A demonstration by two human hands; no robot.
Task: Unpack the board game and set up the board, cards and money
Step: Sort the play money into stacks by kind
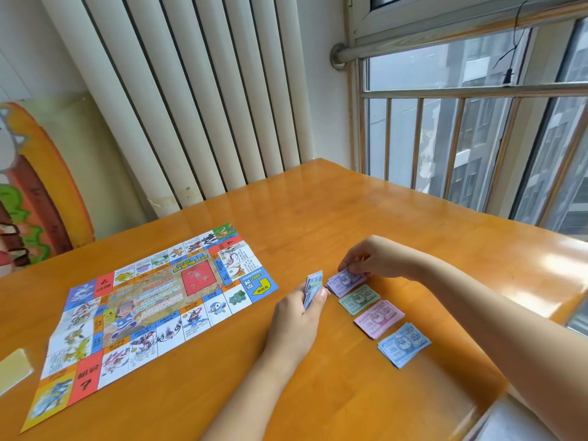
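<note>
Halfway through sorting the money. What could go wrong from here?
1. The purple pile, green pile, pink pile and blue pile lie close in a row. The right hand, pinching at the purple pile, could nudge colours together.
2. The blue pile is loosely fanned and lies near the right forearm, so a sweep might scatter it.
3. The left hand grips the stack upright, and notes may slip out.

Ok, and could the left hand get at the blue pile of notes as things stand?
Probably yes, though not freely. The blue pile lies uncovered right of the left hand, with the right forearm clear of it; but that hand's grip is full with a stack of notes.
</note>
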